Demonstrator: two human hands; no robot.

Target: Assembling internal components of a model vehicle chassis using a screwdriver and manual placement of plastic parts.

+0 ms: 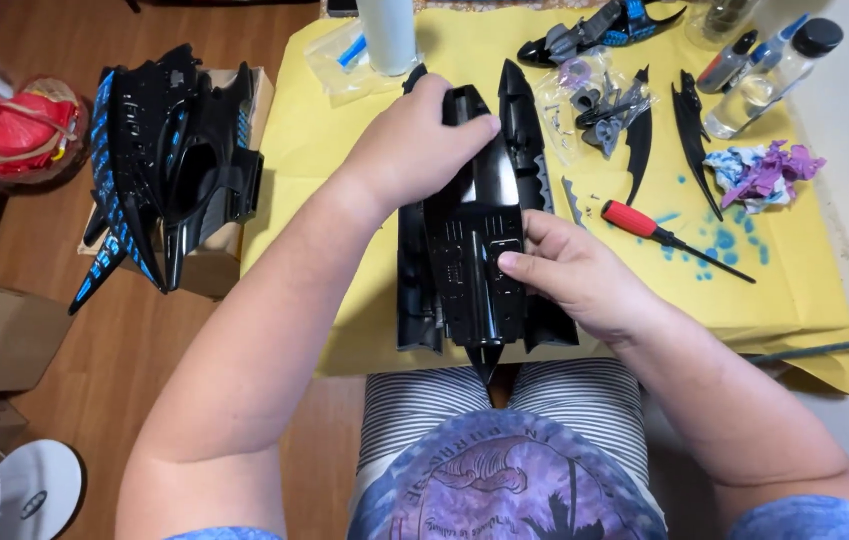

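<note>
glossy black plastic, long and pointed at both ends, the toy vehicle hull (pixel 474 250) lies lengthwise on the yellow paper-covered surface (pixel 324 170), ribbed panels along its middle. right hand (pixel 574 275) presses its near side, thumb on top, grip closed on it. left hand (pixel 414 140) clasps the far end. beyond lie a red-handled screwdriver (pixel 669 237) and loose black fins (pixel 692 140).
</note>
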